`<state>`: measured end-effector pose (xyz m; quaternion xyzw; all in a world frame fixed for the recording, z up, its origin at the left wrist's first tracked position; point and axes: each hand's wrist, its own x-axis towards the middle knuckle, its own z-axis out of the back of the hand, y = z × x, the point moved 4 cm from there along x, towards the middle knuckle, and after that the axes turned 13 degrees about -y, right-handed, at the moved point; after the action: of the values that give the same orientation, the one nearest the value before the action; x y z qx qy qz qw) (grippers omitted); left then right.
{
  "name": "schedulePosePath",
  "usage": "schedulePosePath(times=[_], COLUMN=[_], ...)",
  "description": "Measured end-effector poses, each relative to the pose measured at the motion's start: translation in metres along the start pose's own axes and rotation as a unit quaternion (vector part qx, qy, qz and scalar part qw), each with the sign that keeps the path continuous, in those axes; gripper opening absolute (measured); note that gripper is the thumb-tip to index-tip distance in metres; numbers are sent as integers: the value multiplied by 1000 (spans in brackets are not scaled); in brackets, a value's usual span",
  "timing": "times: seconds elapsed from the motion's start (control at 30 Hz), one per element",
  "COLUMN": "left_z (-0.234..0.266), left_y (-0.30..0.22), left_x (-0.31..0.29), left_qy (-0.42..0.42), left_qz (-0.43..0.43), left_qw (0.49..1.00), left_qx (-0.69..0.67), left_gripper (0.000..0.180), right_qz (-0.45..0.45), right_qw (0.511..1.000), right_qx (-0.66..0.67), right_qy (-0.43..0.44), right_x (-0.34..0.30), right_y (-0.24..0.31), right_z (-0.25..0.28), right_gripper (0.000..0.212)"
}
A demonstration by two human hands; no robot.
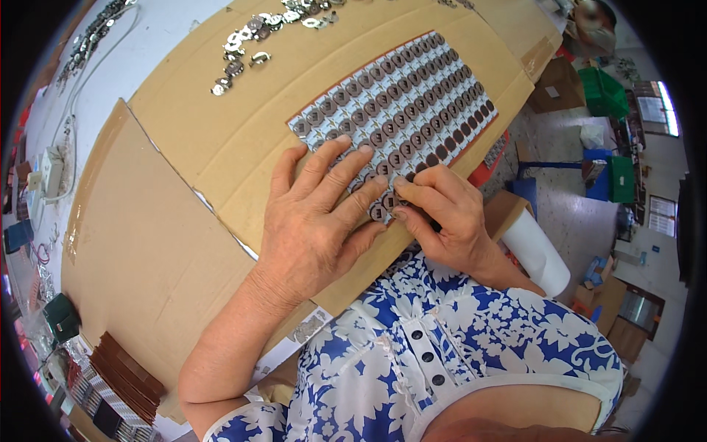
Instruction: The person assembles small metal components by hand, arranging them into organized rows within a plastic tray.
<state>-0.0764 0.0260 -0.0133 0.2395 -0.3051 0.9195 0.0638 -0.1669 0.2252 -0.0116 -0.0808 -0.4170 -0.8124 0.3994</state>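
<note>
A board (440,94) with a reddish-brown edge lies on cardboard in front of me. Rows of dark round discs, many with a pale mark, cover its light-blue and white face; the discs along the right-hand row look plain dark. My left hand (313,202) rests flat on the board's near left part, fingers spread, with nothing gripped. At the near corner, my right hand (445,214) is closed in a pinch, thumb and index finger together beside the marked discs. Whatever lies between those fingertips is too small and covered to make out.
Loose shiny metal pieces (254,29) lie scattered on the cardboard sheet (184,140) beyond the board. Brown flat pieces (127,376) are stacked at lower left. A white roll (534,254) stands right of my right forearm. Green crates (602,92) and a person (593,26) are far right.
</note>
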Motion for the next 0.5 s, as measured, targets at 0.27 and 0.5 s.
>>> schedulePosePath(times=[0.27,0.5], left_z=[3,1], left_y=[-1,-3], left_x=[4,5], left_qy=[-11,-41], left_qz=[8,21], left_qw=[1000,999], left_qx=[-9,0], left_gripper=[57,55], right_qz=[-122,106], right_qw=[990,992], right_qx=[72,9], right_qy=[14,-62], right_x=[32,200], right_y=[-9,-100], right_z=[13,-44], right_gripper=[27,20])
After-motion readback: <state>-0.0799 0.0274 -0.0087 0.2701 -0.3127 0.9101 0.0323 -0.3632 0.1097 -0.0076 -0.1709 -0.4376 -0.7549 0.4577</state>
